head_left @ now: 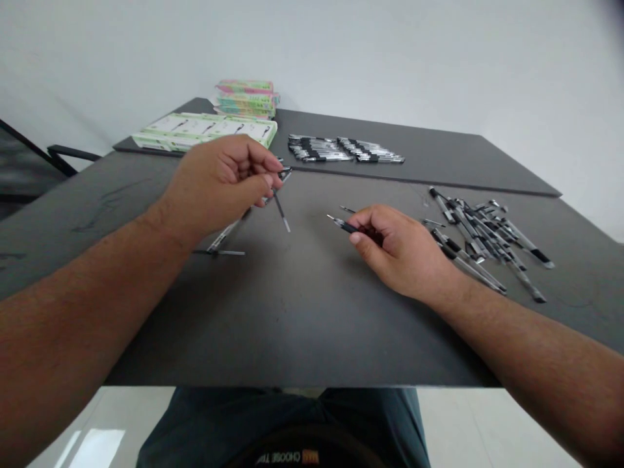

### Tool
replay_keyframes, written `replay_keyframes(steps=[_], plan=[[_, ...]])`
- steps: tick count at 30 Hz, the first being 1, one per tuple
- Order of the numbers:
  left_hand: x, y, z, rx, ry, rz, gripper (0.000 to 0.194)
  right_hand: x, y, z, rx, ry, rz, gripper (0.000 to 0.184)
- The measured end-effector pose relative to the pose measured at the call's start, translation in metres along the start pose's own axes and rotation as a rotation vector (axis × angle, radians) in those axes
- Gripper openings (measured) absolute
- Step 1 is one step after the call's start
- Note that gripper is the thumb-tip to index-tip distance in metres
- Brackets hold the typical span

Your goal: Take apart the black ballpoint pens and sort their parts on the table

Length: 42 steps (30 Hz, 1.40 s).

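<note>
**Two hands, two pens held**

Left hand: fingers curled, pinching a slim black-and-clear pen. Right hand: fingers closed on a black-and-clear pen. Loose black-and-silver pens lie heaped right on the dark grey surface; tidy pen rows lie beyond.

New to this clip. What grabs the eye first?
The two bare hands in mid-frame: the left hand pinches a thin pen, and the right hand holds a black-and-silver pen. To the right sits a loose heap of pens on the dark grey table. At the far side lie neat rows of pens, beside white-and-green boxes and a pink-and-green stack of packs.
</note>
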State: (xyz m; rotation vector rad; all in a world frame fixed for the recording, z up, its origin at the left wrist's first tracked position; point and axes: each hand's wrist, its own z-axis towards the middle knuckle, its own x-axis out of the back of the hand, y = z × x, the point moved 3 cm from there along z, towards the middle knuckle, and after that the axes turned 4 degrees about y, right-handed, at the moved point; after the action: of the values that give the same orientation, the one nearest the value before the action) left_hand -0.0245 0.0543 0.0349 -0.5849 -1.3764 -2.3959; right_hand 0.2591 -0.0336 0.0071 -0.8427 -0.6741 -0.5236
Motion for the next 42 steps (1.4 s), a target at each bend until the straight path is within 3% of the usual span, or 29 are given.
replay_keyframes(steps=[4,9,12,19,31,39,42], plan=[[0.034,-0.016,0.020,0.089,0.179,0.135,0.034,0.000,0.001,-0.001,0.014,0.015,-0.019,0.013],[0.060,-0.037,0.034,0.141,0.030,0.585,0.036,0.001,0.001,-0.001,0.013,0.027,-0.044,0.013],[0.068,-0.045,0.038,0.159,-0.031,0.735,0.033,0.001,0.001,-0.001,0.003,0.015,-0.055,0.013],[0.077,-0.057,0.041,0.189,-0.063,0.686,0.011,0.001,0.000,-0.001,0.020,0.012,-0.061,0.014],[0.065,-0.075,0.041,0.200,-0.045,0.549,0.008,0.000,0.001,-0.002,0.042,0.014,-0.052,0.014],[0.100,-0.095,0.044,0.220,0.082,0.658,0.007,-0.001,0.003,-0.003,0.036,0.019,-0.044,0.014],[0.103,-0.109,0.044,0.245,0.096,0.661,0.010,-0.001,0.003,-0.004,0.034,0.018,-0.043,0.014]])
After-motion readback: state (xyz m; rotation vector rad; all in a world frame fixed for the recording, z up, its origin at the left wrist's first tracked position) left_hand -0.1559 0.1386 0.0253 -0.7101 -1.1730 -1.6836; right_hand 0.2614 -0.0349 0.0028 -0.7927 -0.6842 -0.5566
